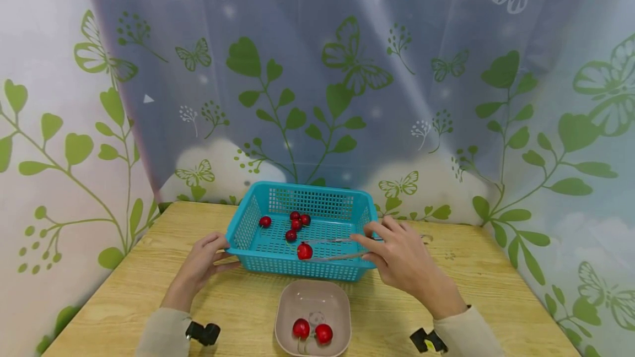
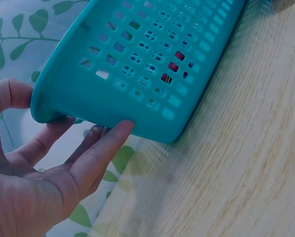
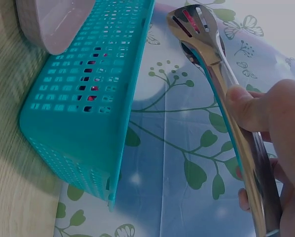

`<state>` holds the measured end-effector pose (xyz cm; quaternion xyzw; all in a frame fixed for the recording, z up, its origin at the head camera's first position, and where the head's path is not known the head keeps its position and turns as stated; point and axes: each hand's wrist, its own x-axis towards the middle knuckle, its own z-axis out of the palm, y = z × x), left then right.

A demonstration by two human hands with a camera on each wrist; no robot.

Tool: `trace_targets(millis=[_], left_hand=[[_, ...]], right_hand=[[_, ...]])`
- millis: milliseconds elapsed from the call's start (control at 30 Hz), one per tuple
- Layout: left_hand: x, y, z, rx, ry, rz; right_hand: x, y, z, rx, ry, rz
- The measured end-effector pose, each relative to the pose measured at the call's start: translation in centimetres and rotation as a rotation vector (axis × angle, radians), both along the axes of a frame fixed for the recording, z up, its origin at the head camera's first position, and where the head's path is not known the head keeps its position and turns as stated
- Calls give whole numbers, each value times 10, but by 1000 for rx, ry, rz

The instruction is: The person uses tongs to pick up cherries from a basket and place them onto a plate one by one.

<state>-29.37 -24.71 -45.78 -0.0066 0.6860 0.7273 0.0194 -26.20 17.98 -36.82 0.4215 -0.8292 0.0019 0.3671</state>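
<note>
A blue plastic basket (image 1: 302,267) with perforated walls holds several red cherries (image 1: 296,225). At its left end, my left hand (image 1: 200,260) grips the rim, with the thumb at the rim and fingers against the end wall in the left wrist view. My right hand (image 1: 404,255) holds metal tongs (image 3: 221,89) with slotted heads, over the basket's right end. Pinched between the tong tips is one red cherry (image 1: 305,250), held near the top of the basket's front wall. Part of the tongs' handle is hidden by the right hand.
Close in front of the basket stands a square pinkish bowl (image 1: 317,292) containing two cherries (image 1: 324,334) with stems. Everything rests on a wooden table (image 1: 238,313). Behind it hangs a curtain (image 1: 297,98) printed with leaves and butterflies.
</note>
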Motion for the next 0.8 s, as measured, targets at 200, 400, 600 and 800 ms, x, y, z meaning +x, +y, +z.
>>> trace_targets(millis=[200, 400, 600, 800], left_hand=[[0, 0, 0, 2, 0, -3], [0, -1, 0, -3, 9, -14], [-1, 0, 0, 7, -2, -4], [-1, -1, -1, 6, -8, 1]], right_hand=[[6, 1, -7, 4, -26, 18], [12, 2, -17, 21, -67, 8], [14, 1, -22, 37, -90, 13], [13, 0, -25, 68, -94, 24]])
